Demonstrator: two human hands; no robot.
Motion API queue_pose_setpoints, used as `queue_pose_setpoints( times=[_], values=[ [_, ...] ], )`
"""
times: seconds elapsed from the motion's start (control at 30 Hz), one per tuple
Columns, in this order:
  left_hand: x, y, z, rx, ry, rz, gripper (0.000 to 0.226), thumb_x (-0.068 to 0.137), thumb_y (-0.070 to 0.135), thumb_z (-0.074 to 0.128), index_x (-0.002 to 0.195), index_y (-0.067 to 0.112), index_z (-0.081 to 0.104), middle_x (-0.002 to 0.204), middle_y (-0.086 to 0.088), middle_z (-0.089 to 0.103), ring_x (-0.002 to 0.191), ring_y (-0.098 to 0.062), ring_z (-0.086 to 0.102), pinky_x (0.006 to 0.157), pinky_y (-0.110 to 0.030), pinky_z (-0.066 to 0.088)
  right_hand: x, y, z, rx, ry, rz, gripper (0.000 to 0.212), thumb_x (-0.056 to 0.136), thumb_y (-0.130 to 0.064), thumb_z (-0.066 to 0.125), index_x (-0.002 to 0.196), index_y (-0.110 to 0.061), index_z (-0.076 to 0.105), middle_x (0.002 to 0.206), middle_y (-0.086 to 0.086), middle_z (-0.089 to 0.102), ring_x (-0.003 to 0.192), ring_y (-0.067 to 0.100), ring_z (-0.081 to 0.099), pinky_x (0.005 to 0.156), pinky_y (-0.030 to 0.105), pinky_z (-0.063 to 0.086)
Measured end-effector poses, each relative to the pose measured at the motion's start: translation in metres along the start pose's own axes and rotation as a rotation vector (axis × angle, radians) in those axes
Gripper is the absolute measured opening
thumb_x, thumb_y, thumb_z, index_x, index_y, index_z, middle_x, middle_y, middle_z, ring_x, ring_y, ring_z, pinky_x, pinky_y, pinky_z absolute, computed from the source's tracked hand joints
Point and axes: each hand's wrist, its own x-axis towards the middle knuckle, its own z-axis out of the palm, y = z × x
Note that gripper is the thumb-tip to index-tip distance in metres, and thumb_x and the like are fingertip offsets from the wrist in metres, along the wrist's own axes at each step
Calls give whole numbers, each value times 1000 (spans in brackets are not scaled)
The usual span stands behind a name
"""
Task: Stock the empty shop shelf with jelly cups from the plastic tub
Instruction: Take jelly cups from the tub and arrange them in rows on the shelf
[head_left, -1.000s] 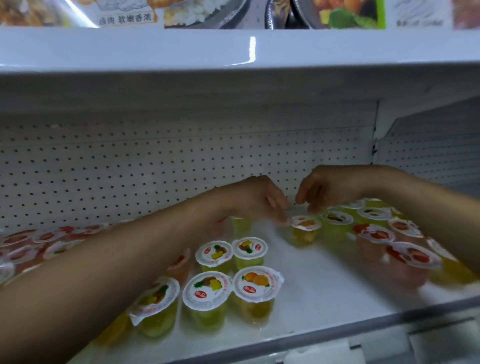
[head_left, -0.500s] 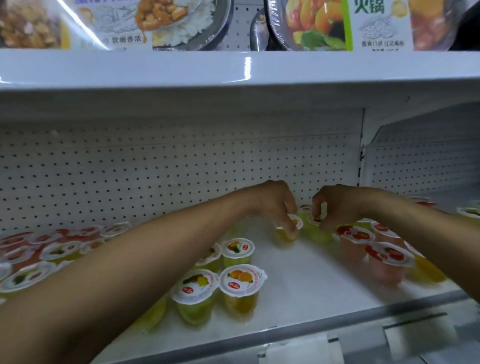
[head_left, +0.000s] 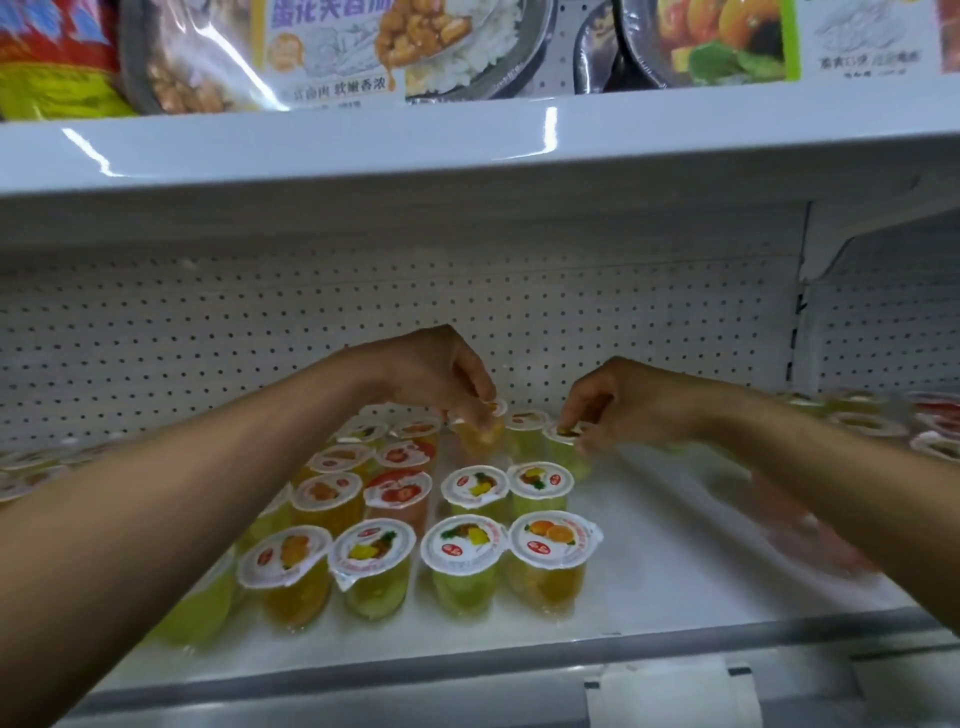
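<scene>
**Plastic on a lean: two cups pinched in the back row**

Left fingers (head_left: 480, 400) are curled down over the orange cup (head_left: 482, 435), nipping it near the lid. It looks tipped, lid leaning toward the back, and whether its base is on the shelf I cannot tell. Right fingers (head_left: 577, 418) are narrow too, pinching the lid rim of the green cup (head_left: 565, 449), which stands upright. Between the two sits a middle cup (head_left: 527, 428), just beside both.

Now the danger, as I read it. A pinch that high on a tipped cup is a thin hold. If it slips, the orange cup could roll into the middle cup or down onto the front rows (head_left: 509, 551), which stand packed lid to lid, and one knock there could run through several. The lid rim under the right fingers is another weak spot: pull on the flap and it might peel rather than shift the cup.

Further out, the left hand (head_left: 436, 371) and right hand (head_left: 628, 405) reach deep, close to the pegboard (head_left: 208, 338). The right forearm (head_left: 831, 493) hangs low over blurred red cups (head_left: 815, 540) near the front of the shelf (head_left: 675, 561). A careless pull-back could sweep those off the edge. The tub is out of view.
</scene>
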Motion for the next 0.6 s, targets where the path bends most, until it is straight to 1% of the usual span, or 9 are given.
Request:
queue_pose_setpoints(
  times=[0.07, 0.17, 0.2, 0.27, 0.33, 0.43, 0.5, 0.6],
  values=[
    [-5, -6, 2, 19, -2, -23, 32, 70, 36, 85, 99, 24, 76, 97, 12, 74, 92, -7, 69, 87, -27, 56, 8, -5, 8, 17, 1, -30, 19, 74, -24, 76, 92, -30, 73, 94, -7, 68, 88, 11, 63, 79, 29, 55],
    [-10, -12, 10, 54, 20, -45, 34, 70, 37, 84, 101, 25, 75, 99, 13, 72, 93, -3, 65, 86, -24, 54, 15, -9, 17, 28, -12, -50, 20, 74, -26, 77, 94, -29, 73, 94, -9, 65, 87, 8, 60, 74, 26, 51],
    [-10, -13, 13, 57, 25, -50, 34, 70, 36, 85, 102, 25, 75, 100, 13, 72, 94, -3, 64, 86, -23, 53, 16, -9, 20, 24, -15, -54, 21, 74, -27, 77, 95, -28, 73, 95, -9, 65, 86, 7, 59, 74, 25, 50],
    [-9, -16, 19, 63, 20, -45, 34, 71, 34, 85, 102, 25, 76, 101, 14, 71, 94, -2, 63, 83, -20, 51, 18, -8, 24, 18, -10, -58, 22, 75, -29, 78, 96, -27, 73, 96, -9, 66, 87, 6, 60, 77, 26, 52],
    [-8, -20, 25, 65, 7, -40, 31, 72, 32, 84, 101, 23, 76, 103, 13, 71, 91, -2, 64, 79, -18, 50, 20, -7, 27, 14, -9, -60, 22, 74, -31, 78, 96, -28, 73, 96, -8, 67, 87, 9, 61, 79, 29, 55],
    [-8, -26, 30, 35, 5, -29, 26, 74, 29, 84, 97, 21, 76, 100, 11, 72, 82, 0, 64, 75, -17, 51, 22, -6, 29, 21, -23, -64, 25, 73, -38, 79, 95, -29, 74, 94, -7, 70, 88, 14, 65, 83, 38, 57],
    [-10, -28, 30, 20, 5, -15, 25, 73, 27, 85, 96, 21, 76, 100, 12, 71, 86, 0, 63, 80, -18, 51, 20, -5, 28, 39, -29, -71, 24, 73, -35, 79, 95, -28, 75, 92, -8, 72, 88, 14, 66, 84, 40, 57],
    [-13, -27, 25, 20, -38, -3, 31, 74, 22, 84, 104, 19, 75, 108, 11, 71, 97, -3, 65, 92, -25, 52, 19, -5, 26, 48, -37, -72, 25, 72, -33, 80, 97, -27, 76, 90, -11, 72, 88, 12, 66, 86, 38, 56]
  ],
)
